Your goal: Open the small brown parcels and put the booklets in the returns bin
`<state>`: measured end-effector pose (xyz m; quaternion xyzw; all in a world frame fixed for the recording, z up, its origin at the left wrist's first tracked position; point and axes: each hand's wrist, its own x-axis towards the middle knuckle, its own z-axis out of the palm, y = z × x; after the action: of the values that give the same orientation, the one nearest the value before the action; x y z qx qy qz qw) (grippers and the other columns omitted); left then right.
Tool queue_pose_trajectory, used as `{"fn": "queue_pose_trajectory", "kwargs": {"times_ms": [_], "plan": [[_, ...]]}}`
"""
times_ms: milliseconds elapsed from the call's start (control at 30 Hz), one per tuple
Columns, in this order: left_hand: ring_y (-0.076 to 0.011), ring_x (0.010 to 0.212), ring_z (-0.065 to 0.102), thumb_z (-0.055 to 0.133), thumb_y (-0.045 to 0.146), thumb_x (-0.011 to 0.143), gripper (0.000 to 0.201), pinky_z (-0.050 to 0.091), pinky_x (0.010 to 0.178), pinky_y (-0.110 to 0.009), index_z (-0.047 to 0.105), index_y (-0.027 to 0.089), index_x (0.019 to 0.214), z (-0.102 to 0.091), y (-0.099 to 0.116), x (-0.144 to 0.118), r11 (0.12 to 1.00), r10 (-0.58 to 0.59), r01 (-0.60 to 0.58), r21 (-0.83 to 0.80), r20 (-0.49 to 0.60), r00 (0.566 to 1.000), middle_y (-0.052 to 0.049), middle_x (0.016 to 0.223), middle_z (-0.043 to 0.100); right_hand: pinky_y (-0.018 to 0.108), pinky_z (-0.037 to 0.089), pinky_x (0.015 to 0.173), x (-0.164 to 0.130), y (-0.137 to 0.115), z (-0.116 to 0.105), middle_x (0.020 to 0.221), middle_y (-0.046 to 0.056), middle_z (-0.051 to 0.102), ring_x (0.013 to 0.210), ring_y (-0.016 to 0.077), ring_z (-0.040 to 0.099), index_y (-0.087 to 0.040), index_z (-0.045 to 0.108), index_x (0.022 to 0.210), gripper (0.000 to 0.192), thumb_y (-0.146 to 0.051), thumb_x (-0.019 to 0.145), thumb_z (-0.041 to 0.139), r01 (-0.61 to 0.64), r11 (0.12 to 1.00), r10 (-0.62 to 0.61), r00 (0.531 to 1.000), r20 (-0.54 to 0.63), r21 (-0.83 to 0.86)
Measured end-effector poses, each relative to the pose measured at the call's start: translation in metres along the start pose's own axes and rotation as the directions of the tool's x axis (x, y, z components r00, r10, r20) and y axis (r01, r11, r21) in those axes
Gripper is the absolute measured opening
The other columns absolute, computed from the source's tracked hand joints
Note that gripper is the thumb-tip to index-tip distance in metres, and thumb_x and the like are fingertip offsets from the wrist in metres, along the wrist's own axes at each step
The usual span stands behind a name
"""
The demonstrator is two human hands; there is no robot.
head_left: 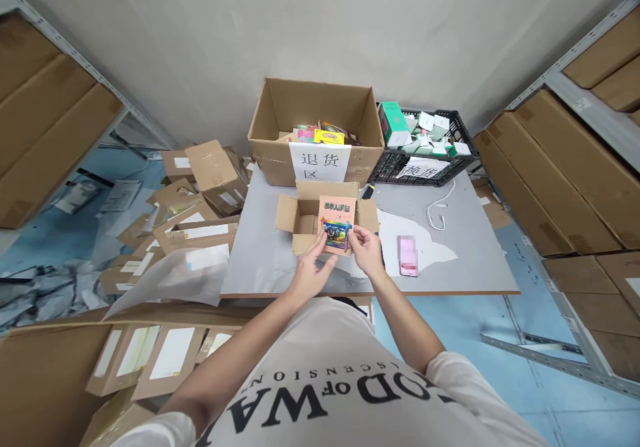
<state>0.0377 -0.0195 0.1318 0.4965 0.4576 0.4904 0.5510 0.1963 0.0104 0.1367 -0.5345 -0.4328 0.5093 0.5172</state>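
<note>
Pink packet (337,205): held over the front of the small carton (327,189), cover facing up; booklet or box, cannot tell.
Left hand (313,263): gripping the packet, fingertips at lower left edge; set low, probably to leave the printed title uncovered.
Right hand (367,248): gripping the lower right edge; opposite the left grip, likely to steady the packet from both sides.
Carton flaps: folded outward, apparently to leave the opening free; carton placed near the front of the table (260,233), presumably for easy reach with both hands.
Large carton (265,155): behind the small carton, top open, holding coloured packs (329,136).
Paper sign (320,161): on the large carton's front, presumably for reading from the working side.
Black crate (467,127): just right of the large carton, holding green and white boxes (395,125); walls probably useful for containing a loose pile.
Phone (409,256): lying screen up, right of both hands; probably set aside yet readable.
Yellow-black tool (369,191): beside the carton's right flap, partly hidden, kind uncertain.
</note>
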Motion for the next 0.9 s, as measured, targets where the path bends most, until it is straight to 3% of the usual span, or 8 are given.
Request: {"fn": "queue_pose_trajectory", "kwargs": {"times_ms": [100, 233, 367, 500, 600, 700, 767, 900], "plan": [[-0.0263, 0.130, 0.044, 0.072, 0.037, 0.073, 0.063, 0.035, 0.109, -0.040, 0.053, 0.020, 0.132, 0.014, -0.001, 0.000, 0.979, -0.047, 0.056, -0.194, 0.052, 0.998, -0.009, 0.139, 0.050, 0.039, 0.055, 0.083, -0.012, -0.005, 0.015, 0.097, 0.007, 0.072, 0.087, 0.0223, 0.068, -0.022, 0.068, 0.102, 0.034, -0.048, 0.083, 0.057, 0.124, 0.966, -0.130, 0.991, -0.010, -0.225], [-0.0249, 0.118, 0.056, 0.065, 0.049, 0.078, 0.049, 0.044, 0.100, -0.035, 0.062, 0.020, 0.117, 0.017, -0.007, 0.005, 0.938, -0.066, 0.055, -0.342, -0.019, 0.998, -0.009, 0.128, 0.060, 0.045, 0.046, 0.100, -0.027, -0.005, 0.031, 0.114, 0.008, 0.068, 0.109, 0.0254, 0.061, -0.025, 0.067, 0.111, 0.031, -0.033, 0.083, 0.057, 0.386, 0.812, -0.359, 0.922, 0.148, -0.438], [-0.0210, 0.100, 0.064, 0.069, 0.046, 0.075, 0.039, 0.051, 0.088, -0.031, 0.067, 0.020, 0.104, 0.011, -0.007, 0.008, 0.913, -0.129, 0.084, -0.400, -0.087, 0.988, -0.007, 0.107, 0.069, 0.046, 0.040, 0.106, -0.033, 0.000, 0.034, 0.128, 0.008, 0.060, 0.121, 0.0248, 0.053, -0.024, 0.062, 0.123, 0.041, -0.026, 0.082, 0.055, 0.531, 0.681, -0.445, 0.847, 0.291, -0.504], [-0.0173, 0.086, 0.067, 0.072, 0.043, 0.072, 0.037, 0.053, 0.077, -0.028, 0.066, 0.020, 0.100, 0.004, -0.003, 0.009, 0.870, -0.202, 0.146, -0.472, -0.071, 0.977, -0.005, 0.097, 0.071, 0.045, 0.041, 0.106, -0.033, 0.002, 0.025, 0.129, 0.008, 0.060, 0.120, 0.0239, 0.054, -0.025, 0.063, 0.121, 0.038, -0.025, 0.084, 0.055, 0.588, 0.655, -0.471, 0.809, 0.351, -0.475], [-0.0198, 0.096, 0.066, 0.071, 0.043, 0.074, 0.043, 0.053, 0.082, -0.031, 0.063, 0.020, 0.109, -0.001, -0.002, 0.009, 0.834, -0.212, 0.162, -0.528, -0.035, 0.977, -0.008, 0.111, 0.068, 0.049, 0.034, 0.110, -0.027, 0.000, 0.013, 0.133, 0.009, 0.056, 0.126, 0.0267, 0.048, -0.024, 0.062, 0.122, 0.041, -0.032, 0.082, 0.061, 0.484, 0.739, -0.449, 0.873, 0.193, -0.469], [-0.0240, 0.106, 0.063, 0.069, 0.045, 0.076, 0.048, 0.052, 0.088, -0.037, 0.059, 0.020, 0.116, -0.005, -0.002, 0.009, 0.822, -0.233, 0.201, -0.533, 0.007, 0.972, -0.011, 0.120, 0.065, 0.050, 0.037, 0.107, -0.020, 0.001, 0.004, 0.133, 0.012, 0.056, 0.127, 0.0286, 0.047, -0.021, 0.053, 0.131, 0.060, -0.044, 0.077, 0.065, 0.233, 0.929, -0.240, 0.971, 0.012, -0.288], [-0.0251, 0.109, 0.062, 0.069, 0.045, 0.076, 0.049, 0.051, 0.091, -0.040, 0.058, 0.019, 0.116, -0.006, -0.003, 0.008, 0.817, -0.245, 0.218, -0.534, 0.020, 0.969, -0.012, 0.121, 0.064, 0.046, 0.047, 0.098, -0.018, 0.005, 0.003, 0.124, 0.012, 0.063, 0.117, 0.0273, 0.057, -0.020, 0.052, 0.131, 0.064, -0.051, 0.077, 0.064, 0.044, 0.997, -0.041, 0.998, 0.050, -0.063], [-0.0251, 0.110, 0.062, 0.070, 0.042, 0.075, 0.046, 0.051, 0.092, -0.041, 0.060, 0.019, 0.113, -0.006, -0.006, 0.008, 0.795, -0.271, 0.243, -0.555, 0.033, 0.962, -0.011, 0.122, 0.064, 0.040, 0.058, 0.079, -0.021, 0.012, 0.009, 0.104, 0.008, 0.071, 0.092, 0.0236, 0.068, -0.020, 0.062, 0.113, 0.052, -0.054, 0.073, 0.066, -0.185, 0.972, 0.172, 0.980, 0.096, 0.146]]}}
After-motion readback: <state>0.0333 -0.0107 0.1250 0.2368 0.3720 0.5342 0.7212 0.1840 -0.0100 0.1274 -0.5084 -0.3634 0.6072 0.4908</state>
